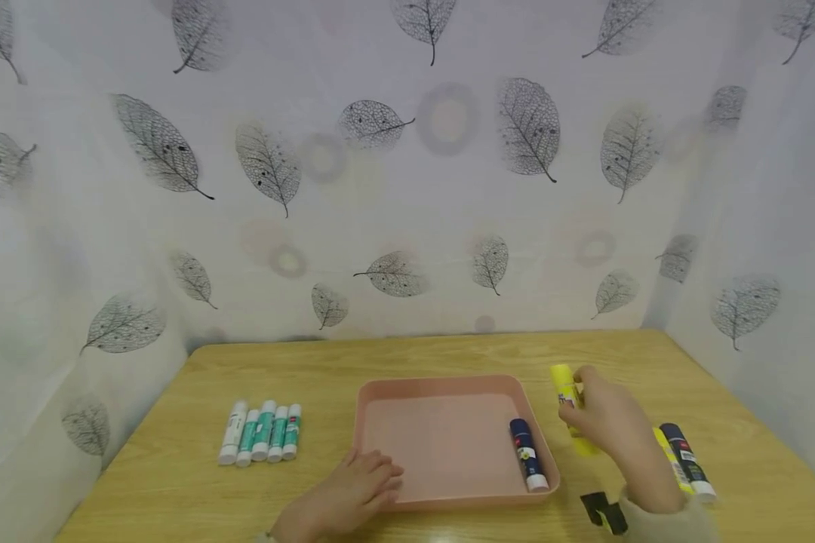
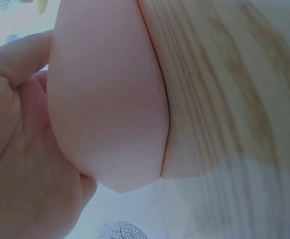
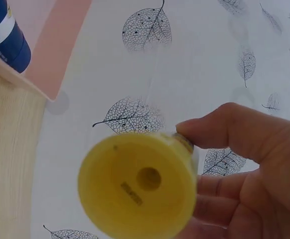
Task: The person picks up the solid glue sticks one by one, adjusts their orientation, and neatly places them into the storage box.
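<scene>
My right hand [image 1: 614, 415] grips a yellow glue stick [image 1: 565, 383] between thumb and fingers, to the right of a pink tray [image 1: 441, 388]. Tilted in the head view, this stick shows its round yellow end [image 3: 135, 184] in the right wrist view. Inside the tray, along its right side, lies a dark blue glue stick [image 1: 527, 452] with a white end. My left hand [image 1: 353, 486] rests over the tray's front left corner with relaxed fingers. In the left wrist view the tray's outer wall [image 2: 110, 99] hides part of that hand [image 2: 30, 134].
Several green and white glue sticks [image 1: 262, 430] lie side by side left of the tray. Beyond my right wrist lie another yellow glue stick [image 1: 674, 461] and a dark blue one [image 1: 687, 458]. A leaf-patterned curtain [image 1: 435, 188] surrounds the wooden table [image 1: 312, 505].
</scene>
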A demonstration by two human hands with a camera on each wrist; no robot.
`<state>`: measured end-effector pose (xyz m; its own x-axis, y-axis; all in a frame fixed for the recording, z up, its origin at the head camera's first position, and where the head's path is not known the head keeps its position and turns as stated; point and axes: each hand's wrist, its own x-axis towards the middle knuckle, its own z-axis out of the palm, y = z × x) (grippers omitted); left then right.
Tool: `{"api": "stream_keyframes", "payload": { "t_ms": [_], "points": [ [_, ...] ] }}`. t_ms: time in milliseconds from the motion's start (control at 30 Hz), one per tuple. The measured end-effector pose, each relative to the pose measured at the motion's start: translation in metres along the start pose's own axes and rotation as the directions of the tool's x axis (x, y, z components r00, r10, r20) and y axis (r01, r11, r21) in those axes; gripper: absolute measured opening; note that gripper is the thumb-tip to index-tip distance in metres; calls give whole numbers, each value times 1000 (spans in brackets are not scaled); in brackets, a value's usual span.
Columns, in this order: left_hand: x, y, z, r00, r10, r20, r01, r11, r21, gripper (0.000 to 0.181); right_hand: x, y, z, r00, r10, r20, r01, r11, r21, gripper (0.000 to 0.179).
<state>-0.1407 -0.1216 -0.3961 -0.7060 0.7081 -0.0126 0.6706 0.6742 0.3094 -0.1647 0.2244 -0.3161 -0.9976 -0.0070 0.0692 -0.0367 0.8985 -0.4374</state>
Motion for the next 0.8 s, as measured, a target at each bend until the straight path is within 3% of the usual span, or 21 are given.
{"api": "stream_keyframes", "payload": {
  "t_ms": [400,800],
  "points": [
    [0,-1,-2,1000,-2,12,2,1000,-17,41,7,-17,16,1000,-20,21,19,999,26,52],
    [0,-1,-1,1000,10,-6,-10,1000,3,41,14,-29,54,998,-69,9,67,989,130,46]
  ]
}}
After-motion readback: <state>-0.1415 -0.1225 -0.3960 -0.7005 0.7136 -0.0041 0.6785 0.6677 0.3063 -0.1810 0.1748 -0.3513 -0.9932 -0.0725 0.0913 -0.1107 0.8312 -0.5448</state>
